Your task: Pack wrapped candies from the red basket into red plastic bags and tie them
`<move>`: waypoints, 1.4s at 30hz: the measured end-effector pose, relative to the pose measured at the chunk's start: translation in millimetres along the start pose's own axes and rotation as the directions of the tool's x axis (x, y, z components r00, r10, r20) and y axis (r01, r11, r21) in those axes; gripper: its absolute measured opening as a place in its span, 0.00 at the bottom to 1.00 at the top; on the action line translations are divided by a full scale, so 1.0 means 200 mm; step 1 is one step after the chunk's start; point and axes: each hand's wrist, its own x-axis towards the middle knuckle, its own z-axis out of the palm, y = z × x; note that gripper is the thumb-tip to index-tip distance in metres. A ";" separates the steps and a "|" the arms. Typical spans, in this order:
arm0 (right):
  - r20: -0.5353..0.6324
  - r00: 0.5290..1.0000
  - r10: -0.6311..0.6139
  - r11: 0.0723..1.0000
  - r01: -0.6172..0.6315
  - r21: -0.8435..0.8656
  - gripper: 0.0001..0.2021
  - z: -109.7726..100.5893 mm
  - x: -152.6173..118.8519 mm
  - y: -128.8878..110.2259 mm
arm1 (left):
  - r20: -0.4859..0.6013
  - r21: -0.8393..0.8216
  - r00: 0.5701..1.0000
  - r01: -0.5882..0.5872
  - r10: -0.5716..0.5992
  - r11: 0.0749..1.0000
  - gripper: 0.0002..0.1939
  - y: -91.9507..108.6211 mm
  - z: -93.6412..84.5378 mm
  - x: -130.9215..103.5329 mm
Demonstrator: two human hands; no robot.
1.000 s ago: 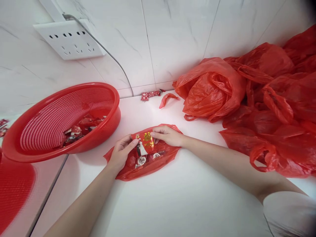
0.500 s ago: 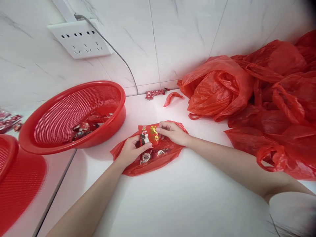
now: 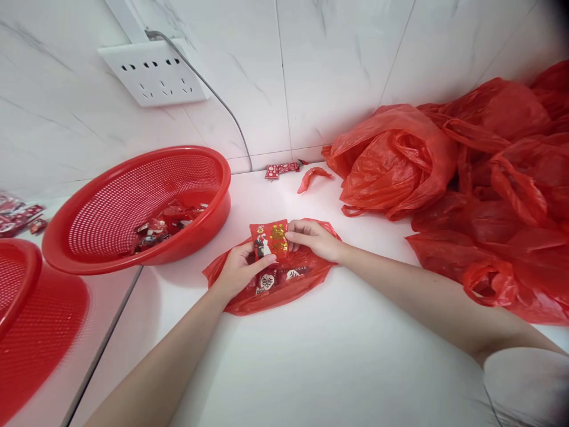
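Between my two hands is a small red packet (image 3: pixel 269 240) printed with gold characters and a couple in black and white. My left hand (image 3: pixel 242 267) pinches its lower left side, thumb across the front. On its right edge my right hand (image 3: pixel 311 236) is closed, thumb in front and fingers bent behind. Beneath both hands a red plastic bag (image 3: pixel 249 305) lies spread on the white table. Inside it are several dark red wrapped sweets (image 3: pixel 267 281) with white character labels, partly covered by my hands and the packet.
A red mesh basket (image 3: pixel 95 207) holding several small wrapped sweets stands at left, with a second red basket (image 3: pixel 18 279) nearer. Crumpled red plastic bags (image 3: pixel 400 160) are heaped at right. Small red packets (image 3: pixel 282 170) and a red scrap (image 3: pixel 313 177) lie by the wall.
The view has shifted slightly, so everything sits a little further right. The packet stays in both hands, tilted slightly differently, its gold print catching the light in another way.
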 end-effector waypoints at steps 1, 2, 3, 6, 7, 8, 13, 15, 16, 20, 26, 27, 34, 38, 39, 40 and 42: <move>-0.002 1.000 -0.003 1.000 0.003 0.007 0.13 0.00 0.00 0.00 | -0.004 -0.003 1.000 0.003 -0.003 1.000 0.18 0.00 0.00 0.00; -0.005 1.000 -0.005 1.000 0.005 0.014 0.13 0.00 0.00 0.00 | -0.008 -0.007 1.000 0.004 -0.004 1.000 0.19 0.00 0.00 0.00; -0.008 1.000 -0.007 1.000 0.008 0.020 0.13 0.01 0.00 0.00 | -0.010 -0.009 1.000 0.007 -0.007 1.000 0.19 0.00 0.00 0.00; -0.010 1.000 -0.013 1.000 0.013 0.027 0.13 0.01 0.00 0.01 | -0.008 0.004 1.000 0.012 -0.012 1.000 0.19 0.00 0.00 0.00; -0.009 1.000 -0.016 1.000 0.016 0.025 0.13 0.01 0.00 0.01 | -0.005 0.009 1.000 0.012 -0.012 1.000 0.19 0.00 0.00 0.00; -0.010 1.000 -0.019 1.000 0.019 0.022 0.13 0.01 0.00 0.02 | -0.004 0.012 1.000 0.010 -0.010 1.000 0.19 0.00 0.00 0.00; -0.015 1.000 -0.009 1.000 0.009 0.010 0.13 0.01 0.00 0.01 | -0.009 0.008 1.000 0.017 -0.017 1.000 0.20 0.01 0.00 0.00; -0.013 1.000 -0.004 1.000 0.004 0.010 0.13 0.01 0.00 0.00 | -0.003 0.003 1.000 0.024 -0.024 1.000 0.20 0.01 0.00 0.00; -0.013 1.000 -0.004 1.000 0.004 0.010 0.13 0.01 0.00 0.00 | 0.000 0.003 1.000 0.025 -0.025 1.000 0.20 0.01 0.00 0.00; -0.009 1.000 -0.001 1.000 0.001 0.007 0.13 0.01 0.00 -0.01 | 0.012 0.021 1.000 0.021 -0.021 1.000 0.19 0.01 0.00 0.00; -0.011 1.000 0.018 1.000 -0.018 -0.004 0.14 0.02 0.00 -0.01 | 0.010 0.028 1.000 0.024 -0.024 0.999 0.20 0.01 0.00 0.00; -0.012 1.000 0.017 1.000 -0.017 -0.002 0.14 0.02 0.00 -0.01 | 0.007 0.025 1.000 0.025 -0.025 0.999 0.20 0.01 0.00 0.00; 0.000 1.000 0.011 1.000 -0.011 -0.001 0.14 0.02 0.00 -0.01 | 0.013 0.031 1.000 0.011 -0.011 0.999 0.19 0.00 0.00 0.00; 0.003 1.000 -0.001 1.000 0.001 -0.003 0.13 0.02 0.00 -0.01 | 0.020 0.039 1.000 0.005 -0.005 0.999 0.18 -0.01 0.00 0.00; 0.003 1.000 -0.003 1.000 0.003 -0.003 0.13 0.02 0.00 -0.01 | 0.021 0.041 1.000 0.006 -0.007 0.999 0.18 -0.01 0.00 0.00; 0.003 1.000 -0.003 1.000 0.003 -0.003 0.13 0.02 0.00 -0.01 | 0.021 0.043 1.000 0.007 -0.008 0.999 0.18 -0.01 0.00 0.00; 0.000 1.000 0.002 1.000 -0.002 -0.004 0.13 0.02 0.00 -0.01 | 0.021 0.048 1.000 0.007 -0.008 0.999 0.18 0.00 0.00 0.00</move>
